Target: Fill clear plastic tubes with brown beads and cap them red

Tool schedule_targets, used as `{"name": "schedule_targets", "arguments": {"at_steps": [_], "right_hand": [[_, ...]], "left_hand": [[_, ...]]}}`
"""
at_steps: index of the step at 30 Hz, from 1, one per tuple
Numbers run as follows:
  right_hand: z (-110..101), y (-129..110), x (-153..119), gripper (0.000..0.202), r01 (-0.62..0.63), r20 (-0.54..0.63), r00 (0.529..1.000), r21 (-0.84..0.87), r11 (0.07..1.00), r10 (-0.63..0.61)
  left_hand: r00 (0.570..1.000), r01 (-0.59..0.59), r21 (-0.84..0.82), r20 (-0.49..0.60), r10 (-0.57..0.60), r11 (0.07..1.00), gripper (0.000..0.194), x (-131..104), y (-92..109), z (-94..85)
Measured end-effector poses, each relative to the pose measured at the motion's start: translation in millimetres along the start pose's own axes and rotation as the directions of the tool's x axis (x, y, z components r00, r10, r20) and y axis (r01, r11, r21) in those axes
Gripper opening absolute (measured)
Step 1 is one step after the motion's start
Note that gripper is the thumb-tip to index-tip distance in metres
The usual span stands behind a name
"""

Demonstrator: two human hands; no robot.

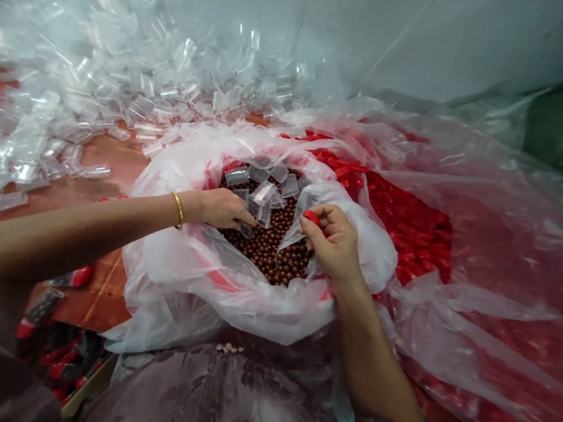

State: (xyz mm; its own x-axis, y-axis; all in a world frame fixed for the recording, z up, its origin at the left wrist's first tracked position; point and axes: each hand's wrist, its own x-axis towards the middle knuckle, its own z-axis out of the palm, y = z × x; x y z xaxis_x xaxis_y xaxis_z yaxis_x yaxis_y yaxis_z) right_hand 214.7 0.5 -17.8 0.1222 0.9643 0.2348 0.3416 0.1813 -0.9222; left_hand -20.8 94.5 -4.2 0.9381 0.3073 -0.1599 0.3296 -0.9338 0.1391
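A white plastic bag (261, 313) lies open in front of me, full of small brown balls (270, 247). Several clear plastic tubes (266, 194) rest on the balls. My left hand (225, 209) reaches in over the bag's left side, its fingers closed on a clear tube (245, 229) low among the balls. Over the bag's right side, my right hand (332, 236) pinches a red cap (311, 217) between thumb and fingers.
A large heap of clear tubes (90, 63) spreads over the table (115, 167) at the back left. Right of the bag, a big clear bag holds red caps (411, 224). Filled tubes with red caps (61, 362) lie in a box at lower left.
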Motion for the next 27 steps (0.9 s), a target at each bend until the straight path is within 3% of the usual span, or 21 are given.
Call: {"name": "schedule_targets", "arguments": {"at_steps": [4, 9, 14, 18, 22, 27], "right_hand": [[-1, -2, -1, 0.019, -0.002, -0.035, 0.999, 0.004, 1.0, 0.002], [-1, -1, -1, 0.019, -0.005, -0.031, 0.999, 0.017, 1.0, 0.006], [-2, -2, -2, 0.019, 0.003, -0.039, 0.999, 0.043, 0.999, -0.002], [-3, -3, -2, 0.02, -0.017, -0.046, 0.999, 0.07, 0.997, 0.021], [-4, -6, -1, 0.023, -0.06, -0.031, 0.997, 0.169, 0.984, 0.066], [-4, -8, 2, 0.027, -0.068, -0.051, 0.995, 0.322, 0.944, 0.09]], "left_hand": [[0.999, 0.017, 0.147, -0.038, -0.012, 0.989, 0.024, -3, 9, -1.8], [0.983, 0.116, 0.196, 0.116, -0.14, 0.974, 0.021, 5, 37, -9.1], [0.964, 0.213, 0.038, 0.153, -0.216, 0.976, 0.022, 49, 52, -0.9], [0.954, 0.3, -0.185, 0.05, -0.296, 0.936, 0.023, 63, 43, 5.5], [0.932, 0.267, -0.625, -0.024, -0.36, 0.733, 0.03, 54, 33, 4.3], [0.94, -0.01, -0.952, -0.114, -0.321, 0.307, 0.03, 37, 39, -4.3]]}}
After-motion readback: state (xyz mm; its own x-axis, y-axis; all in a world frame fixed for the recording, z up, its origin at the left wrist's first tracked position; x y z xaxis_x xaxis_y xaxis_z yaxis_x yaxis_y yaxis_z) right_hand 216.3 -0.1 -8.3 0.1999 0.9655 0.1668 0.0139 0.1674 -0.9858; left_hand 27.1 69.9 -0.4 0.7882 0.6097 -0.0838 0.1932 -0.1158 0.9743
